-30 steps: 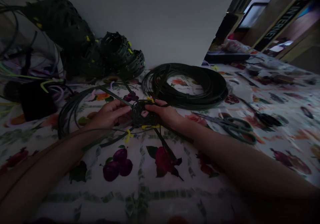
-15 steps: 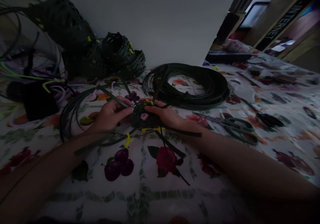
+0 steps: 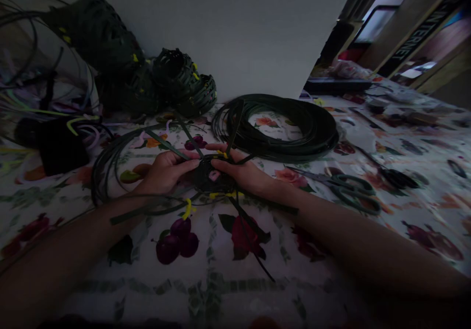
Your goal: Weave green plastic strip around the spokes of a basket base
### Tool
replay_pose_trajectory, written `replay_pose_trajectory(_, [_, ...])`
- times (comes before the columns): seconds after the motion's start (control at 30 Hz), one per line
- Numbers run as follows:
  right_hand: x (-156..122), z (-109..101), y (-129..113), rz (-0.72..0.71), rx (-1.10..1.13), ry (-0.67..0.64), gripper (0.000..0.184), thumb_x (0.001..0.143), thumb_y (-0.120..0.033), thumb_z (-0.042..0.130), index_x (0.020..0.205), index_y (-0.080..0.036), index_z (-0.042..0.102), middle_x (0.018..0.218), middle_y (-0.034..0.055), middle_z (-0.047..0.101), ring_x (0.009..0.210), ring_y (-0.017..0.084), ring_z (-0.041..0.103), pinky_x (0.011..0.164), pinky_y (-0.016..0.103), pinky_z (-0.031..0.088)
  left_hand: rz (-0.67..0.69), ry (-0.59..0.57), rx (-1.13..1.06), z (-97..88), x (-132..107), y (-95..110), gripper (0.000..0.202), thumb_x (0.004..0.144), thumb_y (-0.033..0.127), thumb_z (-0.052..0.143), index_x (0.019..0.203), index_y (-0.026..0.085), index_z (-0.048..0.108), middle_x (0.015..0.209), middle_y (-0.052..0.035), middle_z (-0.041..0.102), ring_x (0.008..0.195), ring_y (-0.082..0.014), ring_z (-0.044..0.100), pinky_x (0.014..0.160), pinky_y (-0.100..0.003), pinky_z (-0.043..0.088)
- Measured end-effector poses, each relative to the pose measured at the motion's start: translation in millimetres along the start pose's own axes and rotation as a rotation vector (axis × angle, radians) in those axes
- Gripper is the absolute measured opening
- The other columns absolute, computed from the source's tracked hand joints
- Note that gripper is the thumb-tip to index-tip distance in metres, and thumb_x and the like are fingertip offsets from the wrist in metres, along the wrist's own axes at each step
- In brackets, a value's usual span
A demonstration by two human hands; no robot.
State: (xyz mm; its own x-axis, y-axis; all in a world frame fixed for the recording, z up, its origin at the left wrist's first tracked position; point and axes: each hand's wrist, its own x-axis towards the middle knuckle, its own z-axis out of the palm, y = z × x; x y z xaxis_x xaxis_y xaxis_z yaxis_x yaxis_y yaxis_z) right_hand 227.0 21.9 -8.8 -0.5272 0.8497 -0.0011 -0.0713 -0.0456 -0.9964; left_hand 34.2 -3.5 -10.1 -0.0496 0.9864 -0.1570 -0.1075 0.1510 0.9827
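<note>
A small round woven base [image 3: 212, 176] of dark green strips lies on the floral tablecloth [image 3: 228, 270] in front of me. Loose strips fan out from it, some marked with yellow ties [image 3: 188, 208]. My left hand [image 3: 164, 171] grips its left edge, thumb on top and fingers curled. My right hand [image 3: 245, 173] pinches its right edge and a strip running up toward a large coil of dark strips [image 3: 275, 125].
Green-handled scissors [image 3: 344, 188] lie to the right of my right arm. Finished dark woven baskets [image 3: 176, 81] stand against the wall at the back left. A second loose coil [image 3: 110, 162] and a dark bundle [image 3: 55, 145] sit to the left. Clutter covers the far right.
Both hands shifted slightly on the woven base, which turned a little. The loose strips below it swung to new angles.
</note>
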Motion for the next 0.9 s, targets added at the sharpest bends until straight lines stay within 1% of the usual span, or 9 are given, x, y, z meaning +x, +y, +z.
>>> replay_pose_trajectory(0.07, [0,0,1,0.004,-0.001,-0.019,0.034,0.086,-0.022,0.065,0.121,-0.024,0.062,0.085,-0.0015,0.068,0.08,0.014,0.062,0.074,0.026,0.053,-0.016,-0.001,-0.043,0.3,1,-2,0.019,0.061,0.019,0.082,0.074,0.017,0.068,0.059,0.0017,0.063,0.051,-0.0134,0.058,0.048,-0.024,0.045])
replay_pose_trajectory(0.2, [0,-1,3,0.045,0.016,-0.073,0.041,0.087,-0.023,0.064,0.127,-0.024,0.055,0.066,-0.0039,0.064,0.069,0.014,0.064,0.071,0.026,0.053,-0.027,-0.016,-0.064,0.9,0,-2,0.023,0.06,0.02,0.083,0.075,0.017,0.067,0.061,0.0019,0.065,0.054,-0.0135,0.06,0.052,-0.025,0.048])
replay_pose_trajectory(0.3, [1,0,4,0.07,0.022,-0.07,0.044,0.085,-0.02,0.066,0.127,-0.022,0.054,0.066,-0.0039,0.066,0.069,0.013,0.065,0.071,0.026,0.053,0.014,-0.013,-0.012,2.3,-2,-1,0.022,0.063,0.024,0.082,0.075,0.017,0.065,0.059,0.0038,0.061,0.051,-0.0112,0.056,0.05,-0.023,0.044])
replay_pose_trajectory(0.4, [2,0,5,0.078,0.034,-0.052,0.042,0.084,-0.019,0.066,0.125,-0.022,0.055,0.067,-0.0038,0.067,0.068,0.013,0.065,0.07,0.027,0.054,0.055,0.017,0.058,3.9,-5,1,0.023,0.066,0.029,0.081,0.074,0.018,0.063,0.057,0.0044,0.057,0.05,-0.0116,0.053,0.049,-0.024,0.041])
replay_pose_trajectory(0.57, [2,0,5,0.092,0.028,-0.051,0.044,0.084,-0.017,0.066,0.126,-0.02,0.055,0.067,-0.003,0.067,0.068,0.014,0.065,0.07,0.026,0.054,0.14,0.062,0.259,4.3,-7,4,0.021,0.069,0.031,0.08,0.073,0.018,0.064,0.054,0.004,0.054,0.047,-0.0109,0.049,0.044,-0.023,0.035])
replay_pose_trajectory(0.67, [1,1,5,0.106,0.047,-0.08,0.045,0.084,-0.017,0.066,0.127,-0.019,0.053,0.066,-0.0032,0.067,0.069,0.014,0.065,0.071,0.026,0.054,0.225,0.069,0.395,4.3,-8,4,0.021,0.07,0.032,0.079,0.072,0.017,0.064,0.061,0.0021,0.058,0.053,-0.0115,0.052,0.048,-0.023,0.039])
replay_pose_trajectory(0.73, [1,1,6,0.113,0.085,-0.08,0.046,0.083,-0.016,0.067,0.127,-0.02,0.054,0.068,-0.0035,0.067,0.069,0.013,0.065,0.071,0.025,0.054,0.251,0.081,0.448,5.0,-9,5,0.022,0.071,0.033,0.078,0.072,0.017,0.063,0.062,0.002,0.058,0.054,-0.0116,0.052,0.049,-0.022,0.04])
replay_pose_trajectory(0.8, [3,1,9,0.121,0.138,-0.079,0.042,0.08,-0.016,0.071,0.12,-0.019,0.058,0.071,-0.0031,0.068,0.069,0.012,0.064,0.07,0.024,0.053,0.22,0.092,0.462,5.6,-9,7,0.022,0.072,0.034,0.076,0.072,0.017,0.061,0.059,0.003,0.056,0.051,-0.0117,0.051,0.047,-0.022,0.04])
replay_pose_trajectory(0.9, [7,-3,14,0.154,0.236,-0.121,0.026,0.076,-0.02,0.077,0.098,-0.018,0.063,0.081,-0.0006,0.071,0.072,0.012,0.065,0.07,0.024,0.054,0.216,0.128,0.501,3.4,-8,11,0.02,0.071,0.033,0.074,0.072,0.018,0.061,0.058,0.0031,0.056,0.05,-0.0122,0.051,0.046,-0.023,0.04])
